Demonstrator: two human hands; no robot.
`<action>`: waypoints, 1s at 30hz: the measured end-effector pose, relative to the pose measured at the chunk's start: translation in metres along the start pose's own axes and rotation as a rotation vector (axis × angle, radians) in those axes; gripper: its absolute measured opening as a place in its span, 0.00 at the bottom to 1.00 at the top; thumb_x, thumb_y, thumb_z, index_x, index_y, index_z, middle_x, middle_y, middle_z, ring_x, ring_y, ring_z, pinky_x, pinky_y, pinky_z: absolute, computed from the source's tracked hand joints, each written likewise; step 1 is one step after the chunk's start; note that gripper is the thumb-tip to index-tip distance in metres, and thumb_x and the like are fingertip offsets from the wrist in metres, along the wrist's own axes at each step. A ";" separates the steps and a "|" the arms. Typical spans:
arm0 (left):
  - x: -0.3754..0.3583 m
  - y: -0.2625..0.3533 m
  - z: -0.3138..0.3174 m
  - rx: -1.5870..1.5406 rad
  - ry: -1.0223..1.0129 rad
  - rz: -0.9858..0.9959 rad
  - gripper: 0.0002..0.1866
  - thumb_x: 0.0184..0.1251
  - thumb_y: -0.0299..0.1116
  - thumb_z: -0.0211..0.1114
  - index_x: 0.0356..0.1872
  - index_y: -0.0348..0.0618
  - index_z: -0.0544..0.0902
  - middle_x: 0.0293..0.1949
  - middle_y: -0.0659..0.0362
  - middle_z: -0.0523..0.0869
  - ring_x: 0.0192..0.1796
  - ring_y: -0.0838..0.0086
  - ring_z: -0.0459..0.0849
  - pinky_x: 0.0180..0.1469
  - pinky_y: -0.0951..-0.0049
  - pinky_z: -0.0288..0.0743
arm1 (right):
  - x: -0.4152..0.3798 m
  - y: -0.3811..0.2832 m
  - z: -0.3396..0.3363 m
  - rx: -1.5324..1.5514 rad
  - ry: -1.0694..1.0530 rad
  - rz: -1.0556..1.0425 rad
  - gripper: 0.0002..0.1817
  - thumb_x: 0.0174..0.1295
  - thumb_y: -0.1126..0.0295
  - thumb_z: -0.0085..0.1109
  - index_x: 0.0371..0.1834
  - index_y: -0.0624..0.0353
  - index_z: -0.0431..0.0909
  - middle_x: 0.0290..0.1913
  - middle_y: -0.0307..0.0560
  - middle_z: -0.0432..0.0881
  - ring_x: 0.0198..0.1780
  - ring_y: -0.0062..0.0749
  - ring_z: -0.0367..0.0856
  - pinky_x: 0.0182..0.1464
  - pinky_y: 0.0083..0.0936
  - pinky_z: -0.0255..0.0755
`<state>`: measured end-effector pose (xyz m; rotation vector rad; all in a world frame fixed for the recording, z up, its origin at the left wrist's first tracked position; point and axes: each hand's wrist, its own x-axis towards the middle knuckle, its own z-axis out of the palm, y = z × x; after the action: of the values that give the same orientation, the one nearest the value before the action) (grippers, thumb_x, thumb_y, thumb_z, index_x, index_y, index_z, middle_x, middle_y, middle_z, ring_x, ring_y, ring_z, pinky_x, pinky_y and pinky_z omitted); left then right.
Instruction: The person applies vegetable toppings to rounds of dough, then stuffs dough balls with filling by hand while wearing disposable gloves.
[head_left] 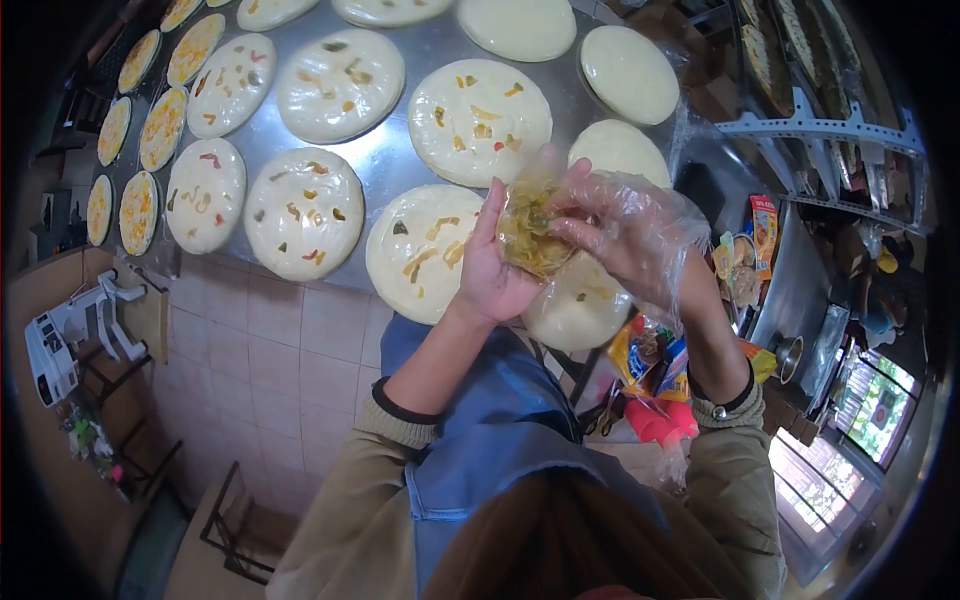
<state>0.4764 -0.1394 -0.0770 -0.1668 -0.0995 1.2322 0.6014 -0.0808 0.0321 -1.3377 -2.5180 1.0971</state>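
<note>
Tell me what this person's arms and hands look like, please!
Both arms wear olive-khaki fabric sleeves with ribbed cuffs. Black bands peek out past them. The left hand has no glove. Loose, crinkly, see-through plastic is around the right hand; I can't tell if it's a glove or a bag. A small, round, shiny thing sits by the right cuff.

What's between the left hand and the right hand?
In the head view, a clump of thin yellow-green strips lies between left hand and right hand.
</note>
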 end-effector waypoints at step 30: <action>0.030 0.028 -0.043 -0.161 0.024 -0.002 0.29 0.77 0.52 0.39 0.74 0.55 0.55 0.71 0.51 0.63 0.66 0.59 0.71 0.68 0.58 0.65 | 0.041 -0.002 0.016 -0.239 0.171 -0.039 0.08 0.57 0.70 0.65 0.38 0.58 0.81 0.39 0.48 0.81 0.43 0.41 0.80 0.44 0.32 0.74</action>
<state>0.4672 -0.1049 -0.1252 -0.3211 -0.1783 1.2197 0.5691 -0.0600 0.0114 -1.3625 -2.5963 0.6587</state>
